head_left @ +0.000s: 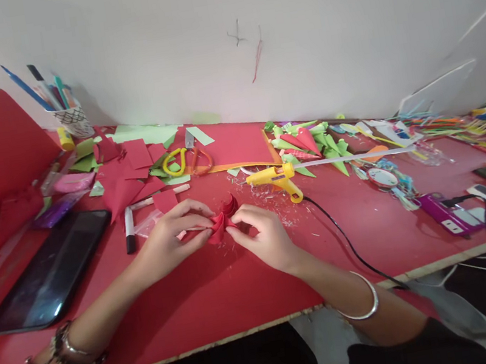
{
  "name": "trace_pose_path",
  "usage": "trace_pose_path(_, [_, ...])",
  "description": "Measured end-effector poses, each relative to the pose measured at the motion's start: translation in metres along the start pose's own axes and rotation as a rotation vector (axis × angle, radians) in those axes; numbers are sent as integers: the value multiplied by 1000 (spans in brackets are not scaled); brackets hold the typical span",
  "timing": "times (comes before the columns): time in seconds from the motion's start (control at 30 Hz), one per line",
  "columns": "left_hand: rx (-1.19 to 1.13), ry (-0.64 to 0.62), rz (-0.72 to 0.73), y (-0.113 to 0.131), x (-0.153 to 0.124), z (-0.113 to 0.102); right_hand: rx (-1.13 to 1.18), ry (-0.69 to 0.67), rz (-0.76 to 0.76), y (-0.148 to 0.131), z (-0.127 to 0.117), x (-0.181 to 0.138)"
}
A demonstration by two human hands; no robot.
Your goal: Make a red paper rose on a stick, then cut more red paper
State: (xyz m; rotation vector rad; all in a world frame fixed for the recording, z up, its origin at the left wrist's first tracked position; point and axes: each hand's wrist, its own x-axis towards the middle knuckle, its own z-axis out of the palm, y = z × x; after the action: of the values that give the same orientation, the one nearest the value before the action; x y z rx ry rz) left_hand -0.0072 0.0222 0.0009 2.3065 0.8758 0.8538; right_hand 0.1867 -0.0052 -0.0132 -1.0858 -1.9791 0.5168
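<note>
Between my two hands is a red paper flower [218,228] with curled petals, held just above the red tabletop. My left hand [186,231] pinches its left side between thumb and fingers. On the other side, my right hand [260,231] pinches the flower's right edge. Part of the flower is hidden behind my fingertips. A yellow glue gun [272,178] with a long clear glue stick lies beyond my right hand, amid thin glue strings. Yellow-and-orange-handled scissors [175,162] rest behind my left hand, beside red paper pieces [121,183].
A black phone [49,271] and a marker [129,229] lie to the left. Behind them stands a pen cup [74,121]. Green and red paper cones [305,142] are piled at the back. A purple power strip [448,214] sits right, and the glue gun's black cord crosses the table edge.
</note>
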Motion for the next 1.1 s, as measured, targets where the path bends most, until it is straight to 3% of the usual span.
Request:
trace_pose_path(0.5, [458, 33, 103, -16, -3, -17, 7, 34, 33, 0, -9, 2])
trace_pose_path(0.7, [469, 20, 73, -18, -5, -18, 0, -3, 84, 3, -18, -3])
trace_pose_path(0.93, [423, -40, 18, -16, -6, -14, -41, -203, 208, 17, -21, -17])
trace_pose_path(1.1, [410, -96, -15, -10, -2, -11, 8, -218, 248, 19, -28, -20])
